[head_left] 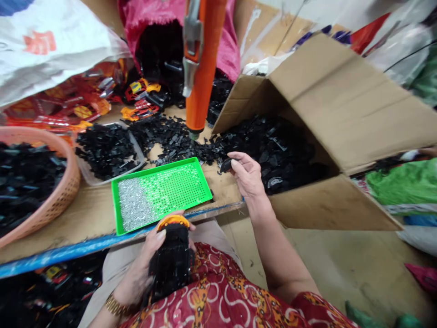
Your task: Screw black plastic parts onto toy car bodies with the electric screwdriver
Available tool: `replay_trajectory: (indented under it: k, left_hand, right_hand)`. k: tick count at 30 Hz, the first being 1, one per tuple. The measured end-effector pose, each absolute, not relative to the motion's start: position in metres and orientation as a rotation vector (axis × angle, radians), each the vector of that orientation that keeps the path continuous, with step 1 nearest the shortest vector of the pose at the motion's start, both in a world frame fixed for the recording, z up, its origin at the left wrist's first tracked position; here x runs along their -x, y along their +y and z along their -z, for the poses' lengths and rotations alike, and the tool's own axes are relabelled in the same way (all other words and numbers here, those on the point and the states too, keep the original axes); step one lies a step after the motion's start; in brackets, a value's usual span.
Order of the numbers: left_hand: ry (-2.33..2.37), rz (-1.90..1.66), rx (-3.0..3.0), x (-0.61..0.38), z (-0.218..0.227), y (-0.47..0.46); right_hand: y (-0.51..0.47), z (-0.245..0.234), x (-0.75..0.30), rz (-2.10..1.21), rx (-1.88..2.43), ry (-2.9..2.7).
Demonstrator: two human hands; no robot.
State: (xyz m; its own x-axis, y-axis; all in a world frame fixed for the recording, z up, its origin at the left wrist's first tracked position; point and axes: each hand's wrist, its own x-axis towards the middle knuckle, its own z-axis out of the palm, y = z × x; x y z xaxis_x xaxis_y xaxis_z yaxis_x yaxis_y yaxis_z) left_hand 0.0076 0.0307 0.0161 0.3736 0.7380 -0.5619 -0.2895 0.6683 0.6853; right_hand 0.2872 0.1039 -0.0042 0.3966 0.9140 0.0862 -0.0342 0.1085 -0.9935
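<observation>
My left hand [155, 243] is closed around a toy car body [172, 255], black underneath with an orange end, held over my lap. Between the thumb and fingers of my right hand [248, 174] is a small black plastic part [226, 165], above the table beside the cardboard box. An orange electric screwdriver [201, 68] hangs tip down over the table, and neither hand touches it. In front of my left hand lies a green tray [114, 205] with many small silver screws [134, 205], heaped at its left end.
A cardboard box [327, 205] with black parts opens at the right. On the left stand a clear plastic container [138, 152] and an orange basket [73, 177], both full of black pieces. Red-orange car shells [61, 107] and a pink sack [227, 45] lie behind. The table has a blue edge [85, 248].
</observation>
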Motion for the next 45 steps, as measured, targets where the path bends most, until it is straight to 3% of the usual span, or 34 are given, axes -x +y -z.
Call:
replay_trajectory:
  k: [10, 16, 25, 34, 40, 45]
  left_hand:
    - [0.872, -0.73, -0.592, 0.001, -0.008, 0.033]
    - [0.796, -0.712, -0.559, 0.013, 0.001, 0.032]
    - [0.797, -0.648, -0.626, 0.026, 0.001, 0.028]
    - [0.703, -0.661, -0.545, 0.016, 0.003, 0.027]
    - [1.081, -0.822, -0.438, 0.006, 0.012, 0.014]
    - [0.997, -0.803, -0.553, 0.007, 0.01, 0.01]
  right_hand:
    - [0.044, 0.029, -0.168, -1.167, 1.164, -0.808]
    - [0.043, 0.015, -0.19, -0.813, 1.143, -1.517]
    - [0.056, -0.009, -0.217, -0.782, 0.94, -2.213]
    - [0.057, -0.01, -0.224, -0.295, 1.002, -2.1]
    - [0.042, -0.009, -0.191, -0.445, 0.955, -1.862]
    - [0.036, 0.006, -0.179, -0.437, 0.989, -1.958]
